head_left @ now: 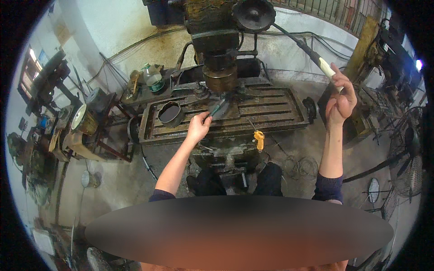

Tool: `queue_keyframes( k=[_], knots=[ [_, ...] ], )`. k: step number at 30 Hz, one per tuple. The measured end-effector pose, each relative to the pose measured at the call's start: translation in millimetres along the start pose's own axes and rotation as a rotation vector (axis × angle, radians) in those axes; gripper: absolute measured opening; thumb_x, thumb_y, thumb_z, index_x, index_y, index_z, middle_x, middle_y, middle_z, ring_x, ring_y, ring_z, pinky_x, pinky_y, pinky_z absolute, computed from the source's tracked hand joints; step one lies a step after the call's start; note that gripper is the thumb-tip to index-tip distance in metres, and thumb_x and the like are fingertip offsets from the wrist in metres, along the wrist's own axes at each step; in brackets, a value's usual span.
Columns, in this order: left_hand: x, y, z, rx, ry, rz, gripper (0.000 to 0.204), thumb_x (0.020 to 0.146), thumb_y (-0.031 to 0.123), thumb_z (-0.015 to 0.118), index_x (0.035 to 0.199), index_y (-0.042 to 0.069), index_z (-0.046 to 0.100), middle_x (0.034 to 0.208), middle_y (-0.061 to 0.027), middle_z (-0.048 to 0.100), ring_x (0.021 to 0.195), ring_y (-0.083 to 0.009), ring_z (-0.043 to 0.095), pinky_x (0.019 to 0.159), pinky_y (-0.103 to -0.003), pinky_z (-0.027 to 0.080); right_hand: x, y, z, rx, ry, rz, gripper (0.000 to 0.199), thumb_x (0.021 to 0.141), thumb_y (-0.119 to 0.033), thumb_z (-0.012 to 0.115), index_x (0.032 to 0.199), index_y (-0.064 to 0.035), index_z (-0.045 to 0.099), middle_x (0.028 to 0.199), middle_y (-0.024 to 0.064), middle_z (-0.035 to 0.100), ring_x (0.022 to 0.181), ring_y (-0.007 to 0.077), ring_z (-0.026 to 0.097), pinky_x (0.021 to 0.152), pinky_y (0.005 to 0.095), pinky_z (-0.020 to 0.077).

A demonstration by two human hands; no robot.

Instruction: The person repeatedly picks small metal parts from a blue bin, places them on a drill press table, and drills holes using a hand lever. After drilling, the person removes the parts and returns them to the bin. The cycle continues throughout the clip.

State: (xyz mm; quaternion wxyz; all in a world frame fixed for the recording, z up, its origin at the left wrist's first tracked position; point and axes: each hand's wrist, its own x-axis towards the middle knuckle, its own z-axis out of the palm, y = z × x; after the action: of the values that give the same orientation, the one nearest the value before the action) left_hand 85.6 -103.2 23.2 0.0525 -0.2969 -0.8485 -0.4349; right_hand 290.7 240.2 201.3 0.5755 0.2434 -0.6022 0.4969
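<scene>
At the worktable of a large milling or drilling machine, my left hand (199, 127) is closed on a slim dark green tool (217, 110). The tool's far end reaches beneath the machine's round spindle head (220, 77); its tip is too blurred to make out. On the right, my raised right hand (342, 97) grips the pale end of a long lever (326, 67), with one finger pointing up off it. That lever runs to a dark round hub (254, 16) on the machine. Left of my left hand, an open can of dark liquid (171, 114) stands on the slotted table (262, 108).
A yellow-handled tool (258, 141) hangs at the table's front edge. A clear bottle with green liquid (153, 80) stands behind left, and a bucket (84, 119) sits on a left-hand bench. Coiled wire (305, 167) lies on the floor near a standing fan (407, 162) at right.
</scene>
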Motion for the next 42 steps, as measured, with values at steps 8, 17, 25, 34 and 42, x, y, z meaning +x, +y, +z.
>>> queue_keyframes(
  k=[8, 17, 25, 34, 42],
  knots=[
    [1, -6, 15, 0.052, 0.011, -0.047, 0.032, 0.081, 0.025, 0.057, 0.104, 0.003, 0.061, 0.081, -0.0199, 0.063, 0.079, -0.0348, 0.061, 0.070, -0.043, 0.047, 15, -7, 7, -0.037, 0.083, 0.030, 0.043, 0.067, -0.017, 0.050, 0.102, 0.0072, 0.055, 0.112, 0.0232, 0.054, 0.115, 0.0396, 0.046, 0.101, 0.0483, 0.0291],
    [4, 15, 15, -0.021, 0.093, -0.041, 0.029, 0.080, 0.022, 0.056, 0.102, 0.005, 0.062, 0.078, -0.0219, 0.062, 0.079, -0.0383, 0.059, 0.071, -0.046, 0.047, 47, 11, 5, 0.025, -0.063, -0.149, 0.018, 0.071, -0.017, 0.052, 0.069, -0.0060, 0.038, 0.083, 0.0101, 0.048, 0.098, 0.0342, 0.052, 0.100, 0.0567, 0.0269],
    [19, 9, 19, 0.021, 0.135, 0.013, 0.025, 0.079, 0.021, 0.057, 0.096, 0.004, 0.063, 0.074, -0.0215, 0.061, 0.074, -0.0379, 0.060, 0.068, -0.047, 0.048, 91, 7, 2, 0.026, -0.127, -0.185, 0.013, 0.080, -0.006, 0.049, 0.069, -0.0048, 0.043, 0.076, 0.0101, 0.051, 0.087, 0.0307, 0.055, 0.098, 0.0597, 0.0295],
    [29, 6, 37, 0.081, 0.140, 0.060, 0.023, 0.079, 0.019, 0.057, 0.095, 0.004, 0.064, 0.072, -0.0209, 0.062, 0.071, -0.0370, 0.061, 0.066, -0.046, 0.049, 193, 2, -12, -0.135, -0.252, -0.126, 0.026, 0.088, -0.019, 0.049, 0.078, 0.0049, 0.054, 0.082, 0.0145, 0.055, 0.084, 0.0292, 0.058, 0.089, 0.0503, 0.0417],
    [22, -1, 25, 0.201, 0.212, -0.054, 0.019, 0.079, 0.018, 0.056, 0.088, 0.003, 0.064, 0.074, -0.0207, 0.062, 0.071, -0.0366, 0.062, 0.065, -0.045, 0.050, 241, 15, -23, -0.184, -0.298, -0.020, 0.021, 0.084, -0.018, 0.053, 0.087, 0.0029, 0.055, 0.088, 0.0133, 0.056, 0.095, 0.0311, 0.055, 0.097, 0.0539, 0.0331]
  ],
)
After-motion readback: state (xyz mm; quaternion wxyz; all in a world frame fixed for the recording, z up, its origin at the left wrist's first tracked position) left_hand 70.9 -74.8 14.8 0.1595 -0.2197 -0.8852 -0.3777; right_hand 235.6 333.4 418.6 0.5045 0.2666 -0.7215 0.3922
